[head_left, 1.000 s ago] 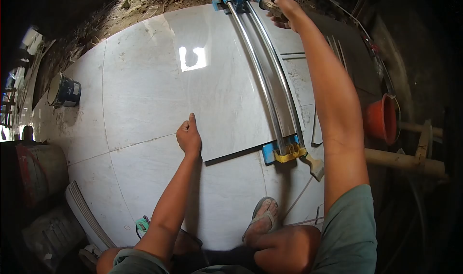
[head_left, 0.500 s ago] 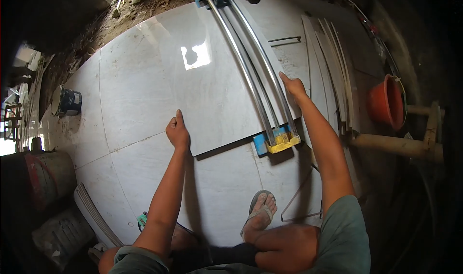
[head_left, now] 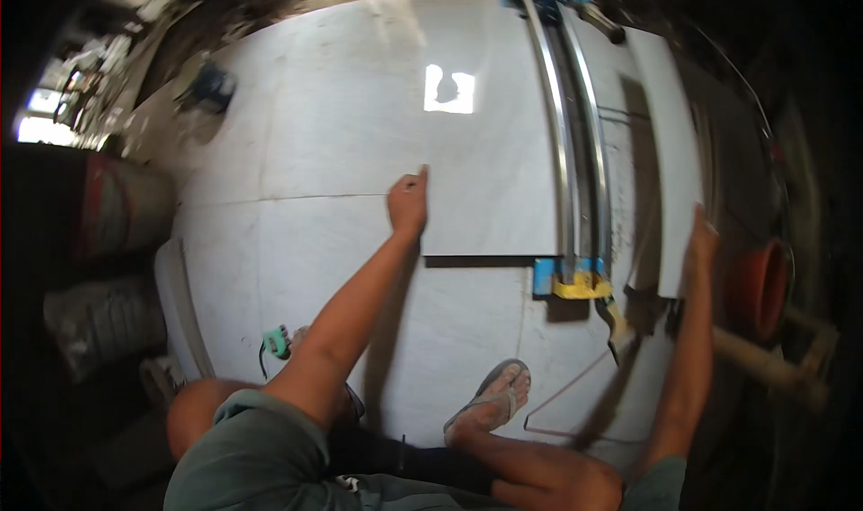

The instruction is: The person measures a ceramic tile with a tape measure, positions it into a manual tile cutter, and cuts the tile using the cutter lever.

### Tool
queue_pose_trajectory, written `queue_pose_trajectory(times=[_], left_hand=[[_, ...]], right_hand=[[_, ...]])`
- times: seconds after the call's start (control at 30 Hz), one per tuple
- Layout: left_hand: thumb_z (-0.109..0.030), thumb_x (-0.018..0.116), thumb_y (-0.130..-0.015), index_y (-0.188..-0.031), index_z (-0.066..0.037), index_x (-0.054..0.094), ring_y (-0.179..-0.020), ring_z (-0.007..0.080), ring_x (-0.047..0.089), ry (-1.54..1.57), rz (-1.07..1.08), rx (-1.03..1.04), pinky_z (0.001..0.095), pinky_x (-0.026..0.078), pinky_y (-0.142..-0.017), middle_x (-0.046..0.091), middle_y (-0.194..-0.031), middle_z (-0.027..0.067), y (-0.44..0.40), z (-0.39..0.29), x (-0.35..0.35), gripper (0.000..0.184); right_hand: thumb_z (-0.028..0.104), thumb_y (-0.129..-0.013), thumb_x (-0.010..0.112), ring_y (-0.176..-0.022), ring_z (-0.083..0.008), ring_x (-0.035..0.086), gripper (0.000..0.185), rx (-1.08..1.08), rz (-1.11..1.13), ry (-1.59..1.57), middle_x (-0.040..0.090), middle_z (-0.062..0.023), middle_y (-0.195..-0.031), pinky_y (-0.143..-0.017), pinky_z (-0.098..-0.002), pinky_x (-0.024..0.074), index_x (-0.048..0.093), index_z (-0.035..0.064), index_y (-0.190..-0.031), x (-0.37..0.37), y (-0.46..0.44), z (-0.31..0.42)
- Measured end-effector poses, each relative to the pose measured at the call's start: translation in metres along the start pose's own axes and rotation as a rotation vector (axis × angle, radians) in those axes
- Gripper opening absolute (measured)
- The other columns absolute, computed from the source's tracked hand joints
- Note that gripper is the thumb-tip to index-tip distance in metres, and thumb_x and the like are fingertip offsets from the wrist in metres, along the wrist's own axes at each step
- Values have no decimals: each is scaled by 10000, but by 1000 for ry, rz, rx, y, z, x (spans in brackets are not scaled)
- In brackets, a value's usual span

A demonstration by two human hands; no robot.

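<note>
My left hand point(head_left: 409, 204) grips the left edge of a large pale glossy tile point(head_left: 494, 178), thumb on top and the other fingers curled. A tile cutter point(head_left: 564, 133) with two steel rails lies along the tile's right side, its yellow and blue end point(head_left: 580, 286) nearest me. On the far side of the cutter, my right hand point(head_left: 703, 237) is closed on the right edge of a long, narrow tile strip point(head_left: 670, 160). That strip stands apart from the large tile, with a gap between them. The fingers under both pieces are hidden.
An orange-red bucket point(head_left: 758, 286) stands at the right beside a wooden pole point(head_left: 755, 358). A dark tin point(head_left: 213, 88) is at the far left, with sacks point(head_left: 103, 327) nearer me. A green tool point(head_left: 276, 342) and a bent thin rod point(head_left: 566, 383) lie on the floor.
The tile has come apart: my right hand has moved right, carrying a strip away from the cutter. My left hand keeps its place at the tile's left edge. The view has shifted.
</note>
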State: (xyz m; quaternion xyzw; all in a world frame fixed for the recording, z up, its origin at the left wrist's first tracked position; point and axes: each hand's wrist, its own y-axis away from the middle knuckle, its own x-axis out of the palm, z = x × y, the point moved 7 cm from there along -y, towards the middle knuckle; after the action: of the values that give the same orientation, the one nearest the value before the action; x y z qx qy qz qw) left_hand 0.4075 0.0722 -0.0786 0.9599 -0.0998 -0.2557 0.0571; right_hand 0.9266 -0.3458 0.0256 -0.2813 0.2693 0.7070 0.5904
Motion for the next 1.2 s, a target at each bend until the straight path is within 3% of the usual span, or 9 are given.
queue_pose_trajectory(times=[0.13, 0.3, 0.37, 0.5, 0.63, 0.83, 1.0, 1.17, 1.2], left_hand=[[-441, 699, -920, -1141, -65, 643, -949, 313, 685, -146, -86, -30, 442, 531, -858, 711, -1041, 105, 9, -45, -23, 439], [-320, 862, -746, -1255, -81, 596, -1269, 373, 511, -20, -211, 897, 492, 388, -1076, 593, -1285, 176, 18, -230, -53, 622], [-466, 862, -694, -1375, -155, 545, -1385, 403, 386, -22, -197, 1282, 523, 304, -1156, 437, -1461, 202, 41, -318, -76, 812], [-776, 703, -698, -1536, -325, 393, -1544, 389, 122, -585, -196, 1823, 659, 36, -1237, 223, -1634, 185, 93, -417, -104, 1002], [-849, 595, -750, -1595, -353, 243, -1554, 316, 139, -1223, -80, 1857, 658, 35, -1242, 156, -1684, 75, 99, -395, -144, 1041], [-551, 753, -747, -1558, -156, 368, -1185, 261, 533, -941, 7, 1707, 469, 437, -994, 524, -1367, 119, 90, -269, -233, 982], [-592, 857, -589, -1563, -116, 359, -1032, 254, 584, -874, 278, 1214, 406, 459, -859, 571, -1233, 130, 104, -178, -289, 1193], [-707, 730, -662, -1451, -35, 498, -995, 316, 588, -781, 235, 970, 447, 449, -859, 577, -1238, 150, 108, -96, -350, 1063], [-559, 846, -559, -1478, -16, 463, -1050, 330, 593, -772, 238, 893, 457, 464, -881, 570, -1242, 163, 111, -83, -367, 1133]], right_hand=[[530, -934, 696, -644, -140, 398, 596, -243, -248, 140, 493, -31, -656, -611, -352, 417, 656, -29, -730, -75, -40, 30], [415, -1007, 638, -911, -129, 606, 368, -667, -194, -44, 692, -45, -967, -855, -298, 483, 748, 73, -1088, -119, -15, 160], [404, -1014, 630, -947, -128, 597, 366, -501, -64, 39, 682, -39, -1041, -883, -290, 474, 722, 82, -1161, -115, 41, 242], [292, -997, 687, -653, -14, 341, 345, -633, 85, -250, 402, 96, -704, -569, -218, 293, 530, 123, -740, -64, 133, 331], [255, -924, 763, -645, -64, 434, 323, -674, 378, -285, 489, 38, -691, -583, -253, 373, 565, 78, -743, -7, 203, 364], [318, -755, 880, -495, -110, 473, 417, -989, 534, -34, 529, -28, -555, -489, -290, 377, 583, 38, -669, 59, 322, 405], [506, -704, 877, -487, -229, 633, 480, -1306, 586, 213, 644, -89, -575, -518, -338, 515, 679, 69, -723, 120, 402, 426], [336, -730, 867, -1037, -287, 662, 404, -1616, 502, 144, 680, -91, -1122, -947, -454, 490, 667, 114, -1003, 140, 474, 446], [315, -734, 861, -1124, -297, 637, 416, -1742, 423, 45, 657, -90, -1202, -1021, -492, 456, 657, 120, -1039, 136, 488, 449]])
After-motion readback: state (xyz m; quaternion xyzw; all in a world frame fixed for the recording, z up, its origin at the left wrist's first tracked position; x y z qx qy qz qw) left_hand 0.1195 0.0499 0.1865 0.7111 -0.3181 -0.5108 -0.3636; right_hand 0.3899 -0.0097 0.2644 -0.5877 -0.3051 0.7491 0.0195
